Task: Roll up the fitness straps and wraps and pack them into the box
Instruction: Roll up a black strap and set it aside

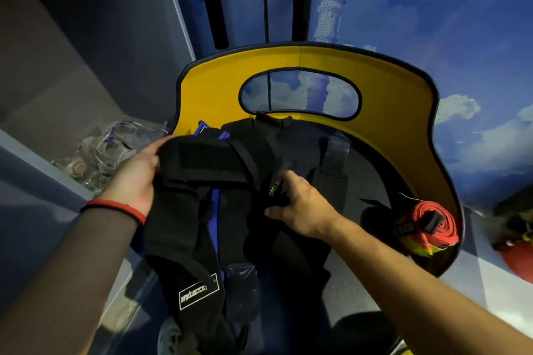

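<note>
1. Black wraps (202, 170) — a loose bundle of dark fabric bands — lie across the near side of the box (375, 86). Their upper ends are over its dark floor and their lower ends trail down outside it toward the person.
2. The left hand (135, 179), with a red wristband (118, 207) at the wrist, grips the left end of a folded band on top of the bundle. The thumb lies on top, and the fingers are hidden behind the fabric.
3. The right hand (300, 207) is curled tight on a fold of black fabric with yellow lettering, near the middle of the bundle.
4. A blue strip (215, 210) shows between the black layers, and a white-framed label (199, 291) sits on the lower left band.
5. The box has a yellow inner wall, dark piping and an oval handle cut-out in its far side.
6. A rolled red strap (424, 219) — with a black buckle and a yellow-green end — rests inside the box against its right wall, well apart from both hands.
7. A tangle of cables (109, 147) lies left of the box, and a wall painted with sky and clouds (432, 8) stands behind it.
</note>
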A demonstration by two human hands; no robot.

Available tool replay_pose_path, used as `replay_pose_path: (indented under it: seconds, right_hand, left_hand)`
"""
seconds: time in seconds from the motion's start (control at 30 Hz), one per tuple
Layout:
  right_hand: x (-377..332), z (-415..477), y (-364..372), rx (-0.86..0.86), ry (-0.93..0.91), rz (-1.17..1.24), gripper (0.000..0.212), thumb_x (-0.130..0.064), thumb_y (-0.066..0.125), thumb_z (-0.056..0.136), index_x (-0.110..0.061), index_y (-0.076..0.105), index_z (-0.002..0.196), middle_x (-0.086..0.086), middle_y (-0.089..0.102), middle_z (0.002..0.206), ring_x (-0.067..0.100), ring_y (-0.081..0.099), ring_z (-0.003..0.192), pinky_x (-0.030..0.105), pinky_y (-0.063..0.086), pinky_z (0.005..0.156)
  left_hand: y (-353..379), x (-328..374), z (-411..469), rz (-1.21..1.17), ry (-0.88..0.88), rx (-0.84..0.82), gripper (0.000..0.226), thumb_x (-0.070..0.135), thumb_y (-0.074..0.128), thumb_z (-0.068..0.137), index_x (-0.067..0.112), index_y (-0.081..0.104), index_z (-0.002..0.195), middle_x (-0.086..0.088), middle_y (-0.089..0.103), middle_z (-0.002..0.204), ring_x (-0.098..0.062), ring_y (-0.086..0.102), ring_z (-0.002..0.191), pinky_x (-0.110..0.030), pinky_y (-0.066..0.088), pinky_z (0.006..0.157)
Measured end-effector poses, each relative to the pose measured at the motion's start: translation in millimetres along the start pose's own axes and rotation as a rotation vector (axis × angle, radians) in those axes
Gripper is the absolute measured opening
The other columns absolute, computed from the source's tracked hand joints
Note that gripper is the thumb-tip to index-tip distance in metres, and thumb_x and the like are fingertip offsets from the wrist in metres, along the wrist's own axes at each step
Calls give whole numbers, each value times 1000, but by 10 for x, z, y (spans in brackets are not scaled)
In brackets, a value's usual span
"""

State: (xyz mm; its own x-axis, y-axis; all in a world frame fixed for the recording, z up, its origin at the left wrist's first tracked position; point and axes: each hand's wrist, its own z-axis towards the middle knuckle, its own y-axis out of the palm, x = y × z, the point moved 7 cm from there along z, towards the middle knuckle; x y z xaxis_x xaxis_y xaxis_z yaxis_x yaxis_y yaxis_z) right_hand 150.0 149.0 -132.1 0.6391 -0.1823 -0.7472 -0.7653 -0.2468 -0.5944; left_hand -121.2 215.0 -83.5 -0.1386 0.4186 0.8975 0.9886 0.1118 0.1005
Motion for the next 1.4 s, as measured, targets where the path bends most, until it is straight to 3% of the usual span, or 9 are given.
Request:
replay_pose_path:
  seconds: [0.1,0.3,0.47,0.73,0.87,1.0,1.1,1.27,1.4]
  right_hand:
    - [36,-3,55,-32,15,-34,82,-28,82,84,-26,37,152,4,42,148,23,46,134,28,40,107]
    - [117,54,71,-14,52,-8,103,-25,86,80,-22,22,160,6,31,161,26,34,146,30,32,116]
    - [162,77,138,-12,39,-262,110,-35,82,83,-23,8,163,6,33,155,31,29,140,38,32,115]
    - [203,9,48,133,157,-328,45,-54,60,91,-17,62,118,10,46,127,32,56,112,37,48,83]
    - [220,19,-74,191,209,-4,32,-33,38,102,-10,57,91,13,61,104,38,58,113,37,41,79]
    - [270,-20,-156,211,340,746,20,-19,44,89,-7,56,98,16,72,86,27,59,64,37,44,60]
    - [33,-11,-143,49,217,971,21,-27,50,80,-17,67,86,8,67,86,25,57,79,36,40,66]
    - [-341,-61,-50,-220,52,876,49,-64,64,88,-32,71,124,-5,73,119,24,66,101,41,52,93]
    - [-253,5,-191,47,76,837,17,-9,77,88,-11,74,104,0,78,89,22,72,88,29,59,73]
  left_hand:
    - [-78,-33,42,-337,-97,85,32,23,58,93,24,69,123,-6,75,97,-20,73,97,-36,60,83]
    - [-5,-58,-51,-463,-52,141,61,-2,40,64,17,67,116,-9,72,92,-25,69,88,-42,58,81]
    - [216,36,-163,50,34,-27,45,55,69,80,19,75,108,-4,76,101,-21,71,97,-36,53,86]
    - [506,-65,-254,980,251,-105,10,31,80,83,22,77,81,7,73,85,-10,66,88,-22,46,70]
    - [499,88,-230,583,188,-78,16,30,67,93,20,73,82,3,74,91,-19,66,97,-30,46,79]
    - [508,126,-138,28,107,-120,29,38,71,88,18,74,108,-7,73,118,-24,64,119,-42,42,109]
    - [768,116,-229,15,239,-169,17,31,65,95,19,70,106,-2,73,113,-20,63,117,-39,42,108]
    - [1379,-103,-454,112,292,-323,23,15,54,102,19,67,120,-3,73,118,-19,67,114,-39,50,103]
    - [1504,-126,-456,52,162,-332,29,37,52,103,25,67,124,3,68,129,-5,63,115,-31,44,104]
